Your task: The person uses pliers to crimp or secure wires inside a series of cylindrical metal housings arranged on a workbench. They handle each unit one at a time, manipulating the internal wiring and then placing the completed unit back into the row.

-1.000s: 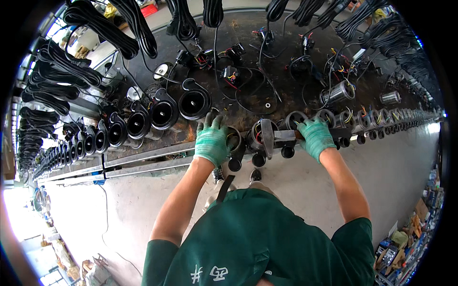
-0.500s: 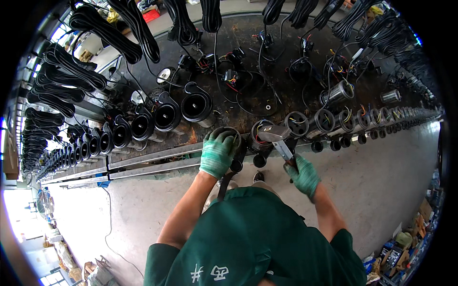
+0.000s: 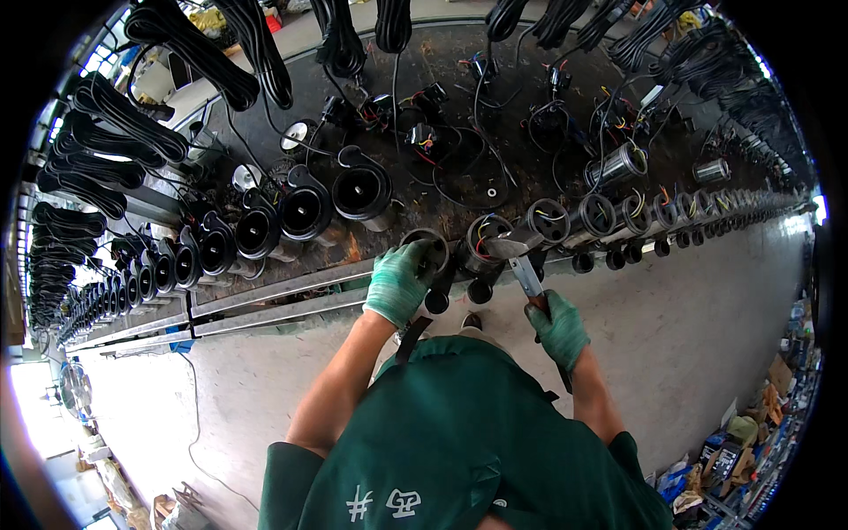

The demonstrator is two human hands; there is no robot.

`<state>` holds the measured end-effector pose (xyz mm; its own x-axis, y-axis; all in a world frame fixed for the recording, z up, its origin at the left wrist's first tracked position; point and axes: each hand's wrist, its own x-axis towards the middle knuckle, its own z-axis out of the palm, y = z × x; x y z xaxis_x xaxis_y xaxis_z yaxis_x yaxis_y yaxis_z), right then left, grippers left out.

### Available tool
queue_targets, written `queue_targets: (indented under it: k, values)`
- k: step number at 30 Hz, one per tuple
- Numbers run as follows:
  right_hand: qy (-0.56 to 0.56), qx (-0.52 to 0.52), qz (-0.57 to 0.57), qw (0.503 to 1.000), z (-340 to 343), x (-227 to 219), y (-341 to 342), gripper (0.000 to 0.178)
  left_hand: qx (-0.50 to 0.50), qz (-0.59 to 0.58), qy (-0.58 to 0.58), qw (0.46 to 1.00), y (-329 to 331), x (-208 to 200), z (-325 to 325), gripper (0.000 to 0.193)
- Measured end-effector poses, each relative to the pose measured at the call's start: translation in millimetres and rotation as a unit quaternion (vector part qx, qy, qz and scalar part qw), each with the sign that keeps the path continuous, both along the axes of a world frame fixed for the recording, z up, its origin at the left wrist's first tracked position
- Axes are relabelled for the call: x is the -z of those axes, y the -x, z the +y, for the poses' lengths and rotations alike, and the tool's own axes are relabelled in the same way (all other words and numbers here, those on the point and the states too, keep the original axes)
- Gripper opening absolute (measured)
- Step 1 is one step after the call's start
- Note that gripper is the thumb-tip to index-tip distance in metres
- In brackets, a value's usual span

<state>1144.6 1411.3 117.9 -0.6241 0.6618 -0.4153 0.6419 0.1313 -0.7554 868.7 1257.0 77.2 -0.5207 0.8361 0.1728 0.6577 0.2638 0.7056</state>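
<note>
My left hand point(image 3: 399, 284), in a green-and-white glove, curls round the near left side of a dark cylindrical housing point(image 3: 436, 251) at the table's front edge. Its round top shows beside my fingers, and a short black spout sticks out below. In my gloved right hand point(image 3: 560, 329) is a hammer point(image 3: 527, 276), held by its handle. The hammer's metal head hangs over the right part of the neighbouring housing point(image 3: 478, 243), which has coloured wires inside. Whether the head touches that housing I cannot tell.
Black-topped cylinders point(image 3: 362, 187) run along the edge to the left, and open metal housings with wires point(image 3: 598, 215) to the right. Bundled black cables point(image 3: 393, 25) hang over the dark table point(image 3: 459, 79). Metal rails point(image 3: 283, 309) run along the front left.
My left hand has slid down and left on the housing, baring more of its round top. The hammer has shifted slightly right, still in my right hand. The whole view has shifted a little.
</note>
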Motion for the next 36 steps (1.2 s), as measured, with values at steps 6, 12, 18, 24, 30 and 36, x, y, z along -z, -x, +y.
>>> queue_targets:
  k: [6, 12, 18, 24, 30, 36]
  values:
    - [-0.006, -0.003, 0.002, 1.0, -2.8, 4.2, -2.0, 0.028, -0.046, 0.008, -0.091, 0.995, -23.5, 11.6, -7.7, 0.024]
    - [-0.032, -0.056, -0.003, 0.998, -1.3, 10.7, 1.7, 0.03, -0.077, -0.021, -0.124, 0.989, -34.0, 8.1, -7.6, 0.017]
    - [-0.058, -0.09, 0.014, 0.994, -1.3, 18.7, 6.6, 0.028, -0.022, 0.045, -0.053, 0.997, -23.4, 10.8, -8.7, 0.016]
    - [-0.082, -0.112, 0.028, 0.99, -0.5, 6.9, 13.9, 0.025, -0.057, -0.031, -0.102, 0.993, -16.5, 9.5, -4.7, 0.03]
    - [-0.076, -0.119, 0.024, 0.99, -1.2, 7.5, 18.8, 0.028, 0.02, 0.11, 0.024, 0.993, 7.3, 1.4, -4.0, 0.023]
    - [-0.082, -0.118, 0.032, 0.989, -5.5, 13.3, 19.2, 0.031, -0.007, 0.173, 0.057, 0.983, 13.2, -13.5, -0.3, 0.051]
